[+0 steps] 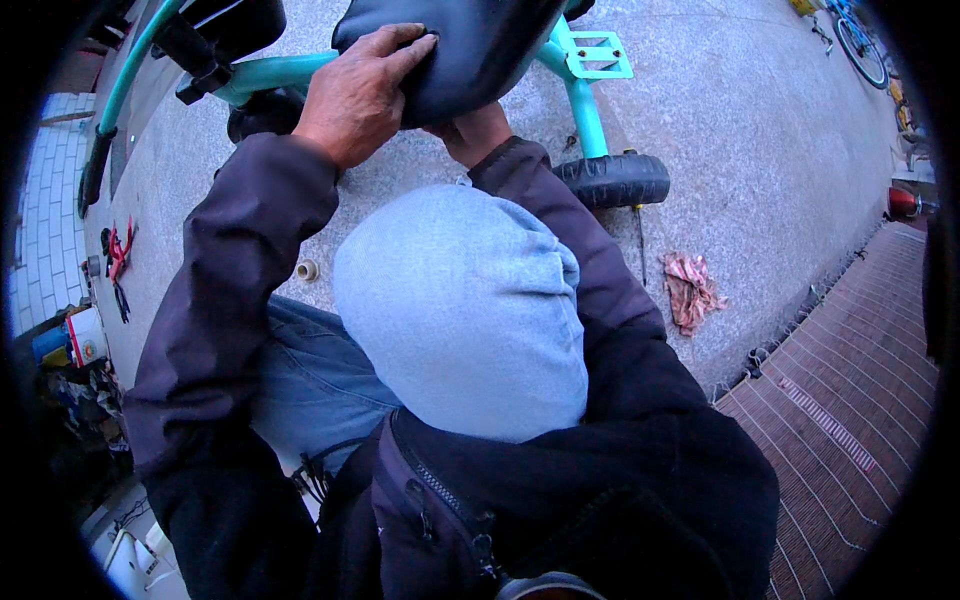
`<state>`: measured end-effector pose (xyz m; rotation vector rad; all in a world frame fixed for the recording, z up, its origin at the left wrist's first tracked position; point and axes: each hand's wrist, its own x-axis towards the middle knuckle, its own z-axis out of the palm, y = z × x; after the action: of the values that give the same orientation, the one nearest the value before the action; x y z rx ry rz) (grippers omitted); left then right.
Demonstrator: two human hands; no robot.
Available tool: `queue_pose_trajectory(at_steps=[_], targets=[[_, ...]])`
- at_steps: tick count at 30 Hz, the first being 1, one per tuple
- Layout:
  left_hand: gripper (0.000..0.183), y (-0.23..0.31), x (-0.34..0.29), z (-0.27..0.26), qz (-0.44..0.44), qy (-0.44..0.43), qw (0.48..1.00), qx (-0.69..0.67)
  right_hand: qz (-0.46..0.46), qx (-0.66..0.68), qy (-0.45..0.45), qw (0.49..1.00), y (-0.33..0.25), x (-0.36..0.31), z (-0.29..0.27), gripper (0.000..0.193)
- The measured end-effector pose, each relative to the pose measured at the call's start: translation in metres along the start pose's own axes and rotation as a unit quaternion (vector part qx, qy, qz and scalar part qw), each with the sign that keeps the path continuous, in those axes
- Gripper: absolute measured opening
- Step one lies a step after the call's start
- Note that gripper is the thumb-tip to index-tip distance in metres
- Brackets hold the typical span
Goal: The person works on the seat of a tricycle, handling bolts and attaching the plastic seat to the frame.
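Head view, only one I've got. I see both hands up at the top, at a black seat [460, 55] on a turquoise frame [285, 72]. Seat is upper centre, running off the top edge.

Left arm: comes up along the left side, elbow bent outward, dark sleeve, wrist angled in to the right. Left hand [360, 95] is back-up on the seat's near left corner, fingers bent a bit and partly spread, tips on the black surface. Thumb is out of my sight, so I can't tell if it's pinching the edge or just resting there.

Right arm: crosses from lower right up and inward, forearm slanting left, cuff near the seat's lower edge. Right hand [475, 130] goes in under the seat; I get the wrist and part of the hand only. Fingers hidden, so I can't tell how far open it is or whether it has hold of anything.

Between the arms: a rounded shape in pale-blue cloth [460, 310], just below the hands. Right of the right hand, a turquoise leg runs down to a black wheel [615, 180]; a slotted turquoise bracket [600, 55] sits above it. Thin rod [642, 245] with a yellow end just below the wheel, crumpled pinkish rag [690, 290] beside it on the concrete floor [740, 120]. Small beige ring [307, 271] near the left forearm. Red-handled tool [118, 250] far left. Brown striped mat [840, 400] lower right.
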<state>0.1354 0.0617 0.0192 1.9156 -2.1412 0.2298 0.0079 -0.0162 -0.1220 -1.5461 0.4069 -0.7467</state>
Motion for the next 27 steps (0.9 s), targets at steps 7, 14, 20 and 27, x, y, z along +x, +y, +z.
queue_pose_trajectory(at_steps=[7,14,20,27], targets=[[0.045,0.002,0.000,-0.004,0.004,0.000,1.000,0.018,-0.180,-0.321,0.033,0.929,0.013,0.003,-0.009,0.053],[0.046,0.001,0.001,-0.001,0.010,0.002,1.000,0.018,-0.203,-0.341,0.072,0.915,0.023,0.011,-0.005,0.051],[0.053,0.000,0.000,-0.003,0.011,0.000,1.000,0.013,-0.228,-0.301,0.097,0.921,0.015,0.012,0.001,0.044],[0.045,0.001,-0.001,-0.004,0.001,-0.013,0.999,0.029,-0.227,-0.305,0.111,0.918,0.020,0.017,-0.001,0.044]])
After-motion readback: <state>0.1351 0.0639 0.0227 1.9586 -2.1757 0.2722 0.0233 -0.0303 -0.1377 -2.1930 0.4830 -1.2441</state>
